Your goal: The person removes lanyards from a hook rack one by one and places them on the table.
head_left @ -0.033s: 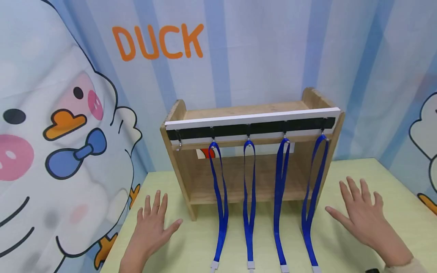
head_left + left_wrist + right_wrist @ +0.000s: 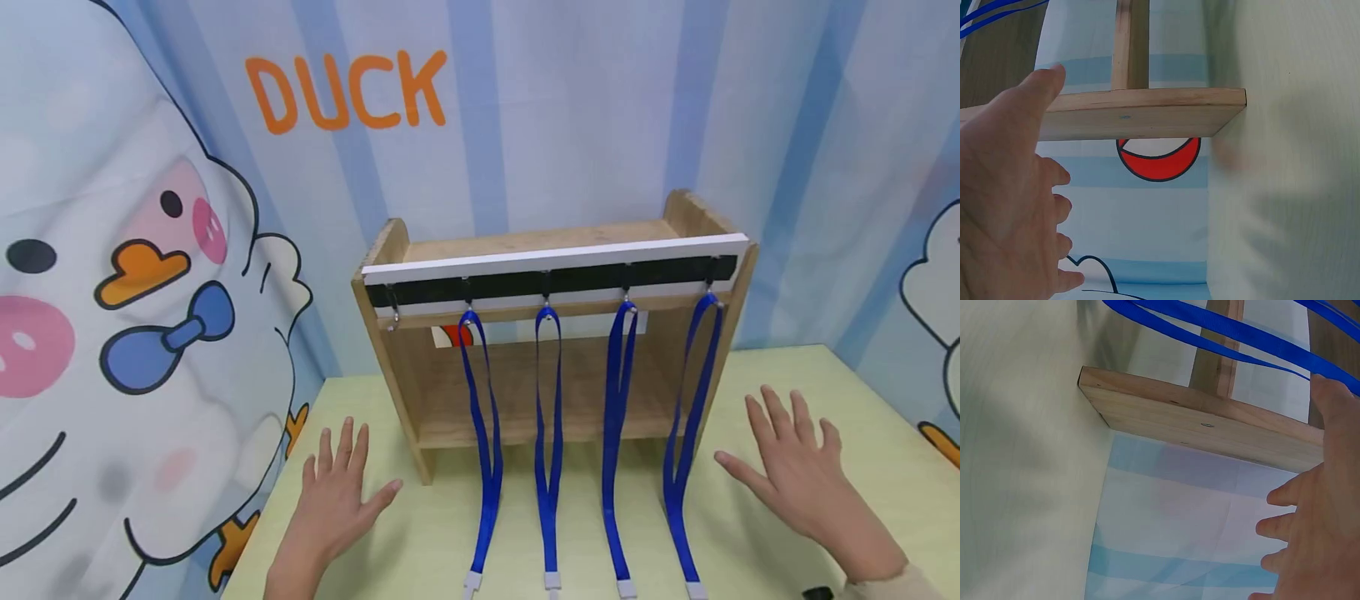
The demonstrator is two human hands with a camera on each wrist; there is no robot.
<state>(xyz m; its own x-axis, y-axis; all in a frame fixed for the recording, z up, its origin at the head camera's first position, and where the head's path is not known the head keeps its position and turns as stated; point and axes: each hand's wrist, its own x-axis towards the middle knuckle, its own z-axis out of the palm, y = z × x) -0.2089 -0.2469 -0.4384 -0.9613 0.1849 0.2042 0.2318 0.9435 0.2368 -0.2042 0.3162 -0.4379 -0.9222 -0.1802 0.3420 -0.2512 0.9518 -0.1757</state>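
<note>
Several blue lanyards (image 2: 550, 442) hang side by side from metal hooks on the front of a small wooden rack (image 2: 420, 392). Pale clips (image 2: 552, 581) sit at their lower ends. The leftmost hook (image 2: 393, 317) carries no lanyard. My left hand (image 2: 333, 508), fingers spread, is over the table to the left of the rack and holds nothing. Over on the rack's right side, my right hand (image 2: 806, 483) is likewise spread and holds nothing. In the right wrist view, a lanyard strap (image 2: 1241, 334) passes by the thumb.
The rack stands on a pale yellow-green table (image 2: 780, 392). A black strip (image 2: 495, 287) under a white edge runs along its front. Behind hangs a striped blue curtain (image 2: 585, 125) with a printed duck (image 2: 217, 467) at left. A small dark object (image 2: 817, 593) lies near the right sleeve.
</note>
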